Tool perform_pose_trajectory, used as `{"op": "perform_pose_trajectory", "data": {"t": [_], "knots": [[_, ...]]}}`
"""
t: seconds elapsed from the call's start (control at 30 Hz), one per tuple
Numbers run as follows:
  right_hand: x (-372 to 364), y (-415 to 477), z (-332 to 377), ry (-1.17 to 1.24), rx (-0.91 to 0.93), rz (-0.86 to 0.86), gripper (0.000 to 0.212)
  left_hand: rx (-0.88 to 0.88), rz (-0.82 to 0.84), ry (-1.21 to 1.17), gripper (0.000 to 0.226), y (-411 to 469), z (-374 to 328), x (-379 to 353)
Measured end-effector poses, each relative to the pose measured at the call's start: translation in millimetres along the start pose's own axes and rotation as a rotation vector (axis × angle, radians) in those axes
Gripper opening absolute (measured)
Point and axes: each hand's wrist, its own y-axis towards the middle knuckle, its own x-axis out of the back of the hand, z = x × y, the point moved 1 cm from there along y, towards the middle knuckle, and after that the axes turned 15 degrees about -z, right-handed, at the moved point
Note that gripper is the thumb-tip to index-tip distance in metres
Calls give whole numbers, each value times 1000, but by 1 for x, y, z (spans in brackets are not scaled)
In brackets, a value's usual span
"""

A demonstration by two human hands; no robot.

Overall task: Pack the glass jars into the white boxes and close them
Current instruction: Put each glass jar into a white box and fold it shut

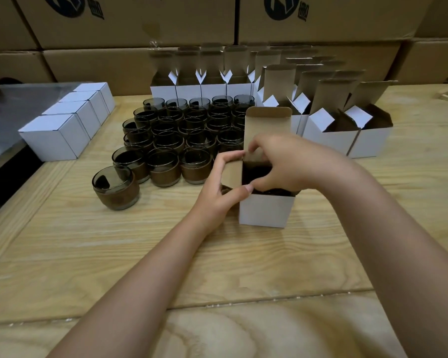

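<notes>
A white box [265,210] stands on the wooden table [114,254] in front of me, its tall lid flap upright. Something dark, likely a jar, shows inside its open top. My left hand [217,192] pinches the box's left side flap between thumb and forefinger. My right hand [287,164] curls over the opening, its fingers holding the far flap and rim. Several dark glass jars [176,140] with brown bands stand packed together behind the box. One jar [115,187] stands alone at the front left.
Several closed white boxes [62,125] line up at the left. Open white boxes [347,130] with raised flaps stand behind and to the right of the jars. Large brown cartons [130,21] form a wall at the back. A dark gap borders the table's left edge.
</notes>
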Motion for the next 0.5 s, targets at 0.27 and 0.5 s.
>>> {"op": "perform_pose_trajectory", "data": {"t": [0.27, 0.5], "knots": [[1, 2, 3, -62, -52, 44, 67, 33, 8, -7, 63, -1, -2, 0], [3, -12, -29, 494, 66, -374, 33, 32, 18, -28, 60, 0, 0, 0]]}}
